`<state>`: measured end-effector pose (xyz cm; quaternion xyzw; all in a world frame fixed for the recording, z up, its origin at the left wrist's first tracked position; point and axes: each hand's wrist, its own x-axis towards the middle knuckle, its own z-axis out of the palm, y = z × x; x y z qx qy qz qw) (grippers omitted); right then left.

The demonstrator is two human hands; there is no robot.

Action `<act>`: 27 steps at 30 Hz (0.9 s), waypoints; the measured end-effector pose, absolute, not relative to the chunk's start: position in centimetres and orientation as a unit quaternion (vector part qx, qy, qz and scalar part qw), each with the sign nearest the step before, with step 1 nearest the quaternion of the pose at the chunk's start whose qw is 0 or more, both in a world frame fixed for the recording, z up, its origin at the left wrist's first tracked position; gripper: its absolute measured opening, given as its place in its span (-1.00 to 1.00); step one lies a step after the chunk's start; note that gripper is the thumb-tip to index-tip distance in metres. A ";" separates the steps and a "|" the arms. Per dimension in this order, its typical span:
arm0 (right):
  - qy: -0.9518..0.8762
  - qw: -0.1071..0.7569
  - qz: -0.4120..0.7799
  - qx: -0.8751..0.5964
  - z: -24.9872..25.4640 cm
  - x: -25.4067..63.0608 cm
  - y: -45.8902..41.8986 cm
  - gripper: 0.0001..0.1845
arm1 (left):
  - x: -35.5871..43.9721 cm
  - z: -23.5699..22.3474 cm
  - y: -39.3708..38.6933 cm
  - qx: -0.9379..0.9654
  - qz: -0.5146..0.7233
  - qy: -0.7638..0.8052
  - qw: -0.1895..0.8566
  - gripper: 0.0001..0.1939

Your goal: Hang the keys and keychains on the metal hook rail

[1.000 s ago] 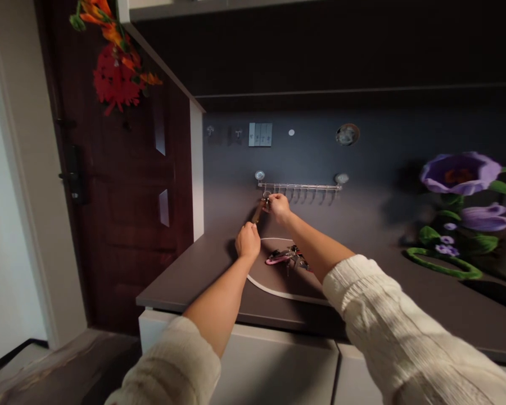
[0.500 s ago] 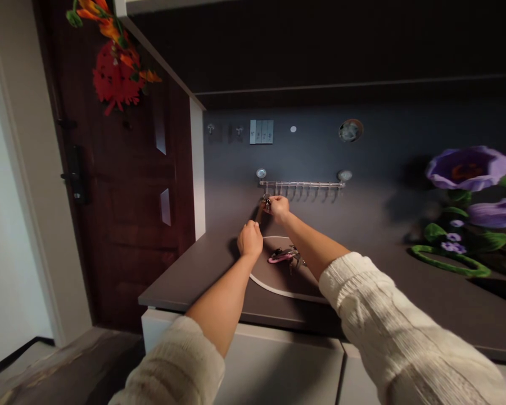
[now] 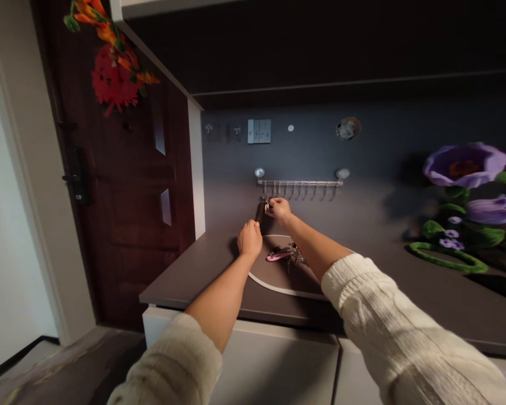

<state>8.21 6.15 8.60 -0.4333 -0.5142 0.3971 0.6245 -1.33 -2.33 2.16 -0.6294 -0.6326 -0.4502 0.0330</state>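
Note:
Just below the left end of a clear hook rail (image 3: pixel 299 183) on the wall, a bunch of keys (image 3: pixel 266 206) hangs from a metal ring. My right hand (image 3: pixel 280 210) pinches the keys from the right side. A dark strap (image 3: pixel 260 212) slants down from the ring, and my left hand (image 3: pixel 249 237) is closed around its lower end. Whether the ring sits on a hook is too small to tell. More keys with a pink loop (image 3: pixel 279 255) lie on a white-edged round mat (image 3: pixel 274 288) beneath my hands.
Purple fabric flowers (image 3: pixel 466 166) with a green loop stand on the right of the dark counter (image 3: pixel 181 275). A wall cabinet (image 3: pixel 303 50) overhangs the counter. At left is a dark red door (image 3: pixel 130 236); a switch panel (image 3: pixel 259 131) and two small hooks are above the rail.
My right fingers have shifted slightly, and the ring and keys show a little more clearly. The left hand keeps its grip on the strap. The whole view has moved a little.

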 end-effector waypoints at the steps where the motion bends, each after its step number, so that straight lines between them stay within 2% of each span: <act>1: -0.516 0.621 0.395 -0.439 8.5 8.4 6.0 -0.89 | -1.3 2.1 -2.3 -0.633 -0.448 -0.630 0.034 -0.70; 6: -0.539 0.595 0.368 -0.469 8.1 9.6 4.9 -0.92 | -1.4 1.8 -2.2 -0.654 -0.454 -0.603 0.043 -0.75; 16: -0.579 0.579 0.368 -0.440 6.5 12.6 0.5 -0.95 | -1.5 1.3 -1.9 -0.719 -0.466 -0.515 0.039 -0.83; 23: -0.648 0.546 0.295 -0.442 3.9 14.6 -1.1 -0.92 | -1.3 1.1 -2.0 -0.767 -0.428 -0.477 0.011 -0.83; 27: -0.699 0.498 0.216 -0.466 2.7 15.3 -1.5 -0.88 | -1.2 1.0 -2.0 -0.797 -0.381 -0.468 0.014 -0.80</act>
